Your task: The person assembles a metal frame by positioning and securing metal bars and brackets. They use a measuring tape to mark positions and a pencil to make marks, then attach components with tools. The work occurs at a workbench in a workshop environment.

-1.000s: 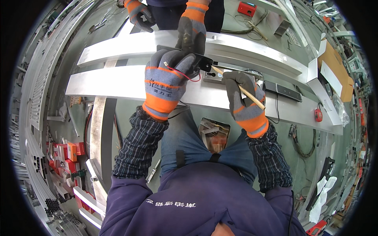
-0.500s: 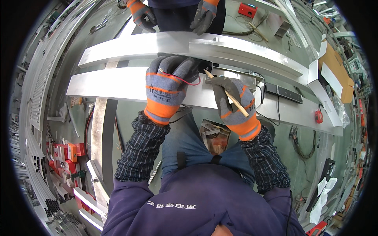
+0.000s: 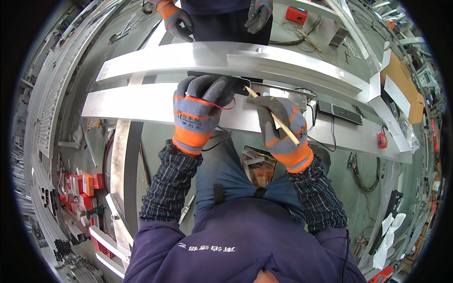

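My left hand [image 3: 198,106], in a grey and orange glove, is closed on a black flat piece [image 3: 239,86] above the near metal beam [image 3: 127,101]. A thin red wire [image 3: 225,108] runs from beside its fingers. My right hand [image 3: 285,122], gloved alike, grips a light wooden pencil [image 3: 285,128] slantwise. The pencil's pointed tip meets the right end of the black piece, or is very close to it. Just right of that lies a metal housing [image 3: 288,94], partly behind my right fingers. My left fingers hide much of the black piece.
A far metal beam [image 3: 165,59] runs parallel. On the near beam's right part rest a black bar-shaped device [image 3: 339,112] with cables and a red tape measure [image 3: 382,139]. An open cardboard box [image 3: 398,80] stands at right. Across the beams, a co-worker's gloved hands [image 3: 178,22] hang down.
The pencil tip stays at the black piece while both my hands shift slightly. The co-worker's hands move a little to the right. The view has shifted slightly.
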The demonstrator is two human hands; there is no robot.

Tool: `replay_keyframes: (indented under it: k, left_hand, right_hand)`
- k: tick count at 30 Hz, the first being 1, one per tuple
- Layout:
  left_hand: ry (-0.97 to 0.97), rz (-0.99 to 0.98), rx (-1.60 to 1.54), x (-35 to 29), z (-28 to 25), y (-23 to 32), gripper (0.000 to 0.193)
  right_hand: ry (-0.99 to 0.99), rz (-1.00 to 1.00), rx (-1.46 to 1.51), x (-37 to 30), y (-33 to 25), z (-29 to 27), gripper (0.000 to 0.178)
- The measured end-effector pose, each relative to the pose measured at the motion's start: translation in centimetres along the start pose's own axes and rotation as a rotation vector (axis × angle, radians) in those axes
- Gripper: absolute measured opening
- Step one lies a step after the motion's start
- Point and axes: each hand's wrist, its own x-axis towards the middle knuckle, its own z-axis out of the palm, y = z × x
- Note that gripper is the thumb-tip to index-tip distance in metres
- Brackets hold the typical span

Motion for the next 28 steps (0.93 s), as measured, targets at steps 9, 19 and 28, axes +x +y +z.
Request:
replay_keyframes:
  k: [9, 19, 28]
  left_hand:
    - [0.006, -0.020, 0.016, -0.3, 0.2, 0.1, 0.052]
    - [0.010, -0.035, 0.015, -0.3, 0.0, 0.1, 0.046]
    - [-0.013, -0.051, 0.028, -0.6, 0.1, 0.4, 0.048]
  right_hand:
    - [-0.008, -0.007, -0.067, 0.0, -0.2, 0.0, 0.031]
    - [0.003, -0.033, -0.085, -0.7, 0.1, 0.3, 0.034]
    - [-0.021, 0.002, -0.062, -0.8, -0.3, 1.1, 0.034]
